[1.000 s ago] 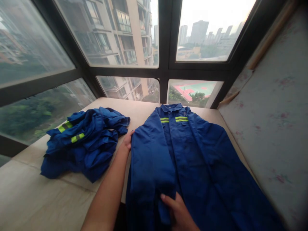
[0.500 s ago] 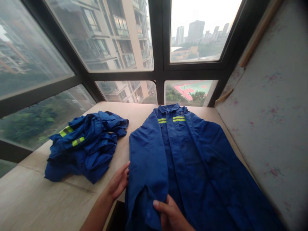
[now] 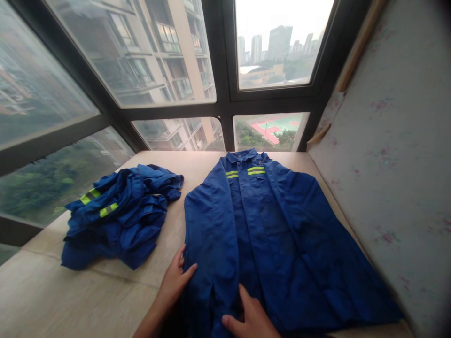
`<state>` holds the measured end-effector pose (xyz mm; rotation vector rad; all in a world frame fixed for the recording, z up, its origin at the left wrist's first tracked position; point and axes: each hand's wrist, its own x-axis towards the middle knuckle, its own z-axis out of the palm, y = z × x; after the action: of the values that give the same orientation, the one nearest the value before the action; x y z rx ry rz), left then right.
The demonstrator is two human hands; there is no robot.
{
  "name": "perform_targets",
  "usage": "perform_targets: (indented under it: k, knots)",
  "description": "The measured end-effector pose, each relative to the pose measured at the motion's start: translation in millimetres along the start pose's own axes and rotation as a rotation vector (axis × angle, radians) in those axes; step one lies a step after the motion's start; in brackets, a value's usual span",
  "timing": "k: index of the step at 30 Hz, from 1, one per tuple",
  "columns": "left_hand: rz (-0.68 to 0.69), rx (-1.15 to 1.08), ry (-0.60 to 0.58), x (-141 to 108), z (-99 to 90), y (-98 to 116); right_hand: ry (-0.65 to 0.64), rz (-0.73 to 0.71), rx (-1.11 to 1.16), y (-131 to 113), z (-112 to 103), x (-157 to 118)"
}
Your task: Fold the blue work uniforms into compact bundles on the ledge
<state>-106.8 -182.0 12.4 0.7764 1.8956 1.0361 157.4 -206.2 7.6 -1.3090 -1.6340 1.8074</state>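
Observation:
A blue work jacket (image 3: 260, 234) with yellow-green reflective stripes lies front up, its collar toward the window. One sleeve is laid down along the jacket's left side. At that sleeve's outer edge, my left hand (image 3: 174, 277) holds the cloth, thumb on top and fingertips along the side. My right hand (image 3: 252, 312) grips the sleeve's inner edge near the cuff, with the thumb over the cloth and most fingers hidden. The cuff runs out of the bottom of the picture.
Left of the jacket, a crumpled blue garment (image 3: 120, 220) with similar stripes rests on the pale stone-like ledge (image 3: 95, 295). Dark-framed windows (image 3: 220, 94) enclose the far and left sides. A flower-patterned wall (image 3: 398, 164) borders the right, with peeling paper near the corner.
The sleeve's lower part lies flatter than before. My left thumb has come onto the sleeve's top, and my right hand has shifted slightly. The whole view has turned a little right.

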Motion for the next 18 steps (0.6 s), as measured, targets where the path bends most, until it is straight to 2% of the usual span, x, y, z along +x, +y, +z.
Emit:
perform_targets:
  k: [2, 4, 8, 10, 13, 16, 18]
  knots:
    - [0.018, 0.083, 0.007, -3, -0.9, 3, -0.017, 0.016, -0.175, -6, -9, -4]
    - [0.079, 0.190, 0.029, -9, -0.5, 8, 0.014, -0.026, -0.285, -11, -24, -7]
    - [0.322, 0.410, 0.112, -29, 6.9, 14, 0.187, -0.188, -0.323, -18, -67, -5]
    - [0.346, 0.427, 0.121, -41, 11.6, 11, 0.273, -0.214, -0.313, -18, -84, -1]
    - [0.178, 0.274, 0.163, -57, 13.8, 0, 0.228, -0.187, -0.275, -14, -88, 0]
    - [-0.070, 0.043, 0.160, -72, 10.6, -14, 0.071, -0.166, -0.261, -9, -66, -4]
    - [-0.201, -0.066, 0.089, -80, 8.6, -21, -0.037, -0.177, -0.306, -7, -46, -8]
